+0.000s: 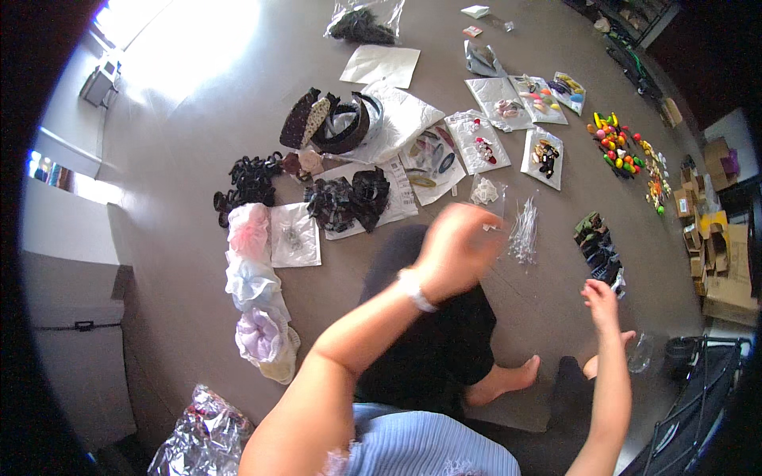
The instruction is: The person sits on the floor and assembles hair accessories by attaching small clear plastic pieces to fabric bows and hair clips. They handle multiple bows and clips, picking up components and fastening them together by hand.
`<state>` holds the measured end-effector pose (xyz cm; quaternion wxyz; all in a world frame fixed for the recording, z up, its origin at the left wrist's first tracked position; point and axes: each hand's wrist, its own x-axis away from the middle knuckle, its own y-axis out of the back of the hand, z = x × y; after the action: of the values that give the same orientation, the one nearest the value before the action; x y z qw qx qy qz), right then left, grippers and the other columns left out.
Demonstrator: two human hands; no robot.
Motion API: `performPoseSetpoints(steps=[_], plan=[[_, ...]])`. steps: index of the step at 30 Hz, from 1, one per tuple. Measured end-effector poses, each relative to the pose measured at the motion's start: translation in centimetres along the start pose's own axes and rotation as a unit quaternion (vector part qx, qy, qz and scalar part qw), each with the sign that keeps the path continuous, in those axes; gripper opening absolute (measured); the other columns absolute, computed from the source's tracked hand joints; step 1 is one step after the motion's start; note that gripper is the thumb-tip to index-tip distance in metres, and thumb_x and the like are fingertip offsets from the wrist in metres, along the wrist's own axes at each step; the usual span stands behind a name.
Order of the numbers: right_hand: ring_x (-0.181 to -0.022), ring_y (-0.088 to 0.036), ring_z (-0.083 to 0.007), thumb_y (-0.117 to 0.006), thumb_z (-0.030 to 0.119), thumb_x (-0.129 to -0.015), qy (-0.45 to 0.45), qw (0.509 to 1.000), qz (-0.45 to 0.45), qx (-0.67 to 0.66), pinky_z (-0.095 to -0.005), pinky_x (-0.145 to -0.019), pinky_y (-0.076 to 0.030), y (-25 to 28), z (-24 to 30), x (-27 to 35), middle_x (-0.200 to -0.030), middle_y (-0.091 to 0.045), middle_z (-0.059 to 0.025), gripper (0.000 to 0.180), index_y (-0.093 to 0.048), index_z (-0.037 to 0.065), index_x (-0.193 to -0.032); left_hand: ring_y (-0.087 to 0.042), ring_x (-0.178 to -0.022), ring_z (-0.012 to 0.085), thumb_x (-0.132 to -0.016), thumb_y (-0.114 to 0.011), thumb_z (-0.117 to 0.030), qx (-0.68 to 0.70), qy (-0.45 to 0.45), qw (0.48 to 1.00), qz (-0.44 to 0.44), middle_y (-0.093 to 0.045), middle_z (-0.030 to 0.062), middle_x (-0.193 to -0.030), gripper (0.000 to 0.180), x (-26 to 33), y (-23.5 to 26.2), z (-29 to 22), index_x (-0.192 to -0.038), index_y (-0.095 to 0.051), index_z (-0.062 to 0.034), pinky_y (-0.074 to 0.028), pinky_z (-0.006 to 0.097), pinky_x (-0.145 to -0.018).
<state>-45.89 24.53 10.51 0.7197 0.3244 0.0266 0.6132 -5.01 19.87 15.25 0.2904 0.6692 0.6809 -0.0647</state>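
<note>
My left hand, with a pale band at the wrist, is raised over my bent knee and smeared by motion. Its fingers curl away, and a small whitish bit shows by the fingertips; whether it is held is unclear. Just beyond it are a small heap of white pieces on a clear bag and a bundle of thin white ties. My right hand hovers near a row of dark hair accessories, its fingers loosely bent and apart. Nothing shows in them.
Dark headbands, black hair ties and pastel scrunchies lie leftward. White pouches bearing hair clips lie ahead, colourful miniature fruits farther right. Cardboard boxes and a black rack stand rightmost; a shiny bag lies lower left.
</note>
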Motion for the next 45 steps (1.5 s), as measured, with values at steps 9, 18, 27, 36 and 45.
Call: performPoseSetpoints(steps=[9, 18, 27, 36, 45], plan=[[-0.076, -0.063, -0.0136, -0.057, 0.014, -0.088, -0.085, 0.96, -0.04, -0.264, -0.0228, -0.062, -0.05, -14.8, -2.3, 6.0, -0.092, -0.064, -0.0061, 0.019, -0.059, 0.003, -0.104, -0.047, -0.105, 0.0334, -0.074, -0.065, -0.047, -0.435, 0.327, 0.838, -0.036, -0.055, 0.015, -0.109, 0.053, 2.4, 11.3, 13.4, -0.108, -0.061, -0.0069, -0.039, 0.04, -0.091], [-0.077, -0.063, -0.0142, -0.056, 0.015, -0.089, -0.114, 0.949, -0.074, -0.284, -0.024, -0.064, -0.049, -16.9, -1.2, 6.5, -0.091, -0.065, -0.0069, 0.019, -0.06, 0.003, -0.103, -0.051, -0.103, 0.0246, -0.064, -0.06, -0.044, -0.537, 0.281, 0.795, 0.03, -0.065, 0.0095, -0.093, 0.045, 0.6, 9.3, 14.2, -0.086, -0.061, -0.0052, -0.03, 0.045, -0.093], [-0.082, -0.062, -0.0135, -0.054, 0.013, -0.09, -0.052, 0.961, -0.056, -0.267, -0.0234, -0.069, -0.049, -17.5, 6.3, 6.8, -0.093, -0.064, -0.0077, 0.02, -0.06, 0.001, -0.105, -0.059, -0.064, 0.0149, -0.084, -0.056, -0.018, 0.239, 0.377, 0.881, -0.16, -0.064, 0.0055, -0.078, 0.026, 0.2, 11.4, 9.8, -0.097, -0.062, 0.0026, -0.046, 0.024, -0.056], [-0.107, -0.052, -0.0179, -0.069, 0.03, -0.081, 0.207, 0.886, 0.111, -0.399, -0.0297, -0.086, -0.045, -17.3, 18.4, 12.5, -0.119, -0.052, -0.0095, 0.068, -0.035, 0.003, -0.134, -0.06, -0.074, 0.0127, -0.078, -0.064, -0.018, 0.688, 0.253, 0.675, 0.081, -0.062, 0.0084, -0.1, 0.047, 0.7, 2.2, -1.8, -0.118, -0.05, 0.0019, -0.046, 0.022, -0.058], [-0.089, -0.058, -0.0109, -0.048, 0.025, -0.095, 0.111, 0.777, 0.034, -0.619, -0.0274, -0.081, -0.046, -15.7, 15.8, 12.7, -0.099, -0.062, -0.004, 0.031, -0.054, 0.0, -0.111, -0.048, -0.102, 0.0157, -0.067, -0.075, -0.014, 0.305, 0.064, 0.944, 0.107, -0.045, 0.0073, -0.118, 0.066, 1.3, -0.4, -7.2, -0.125, -0.047, -0.0023, -0.04, 0.028, -0.085]])
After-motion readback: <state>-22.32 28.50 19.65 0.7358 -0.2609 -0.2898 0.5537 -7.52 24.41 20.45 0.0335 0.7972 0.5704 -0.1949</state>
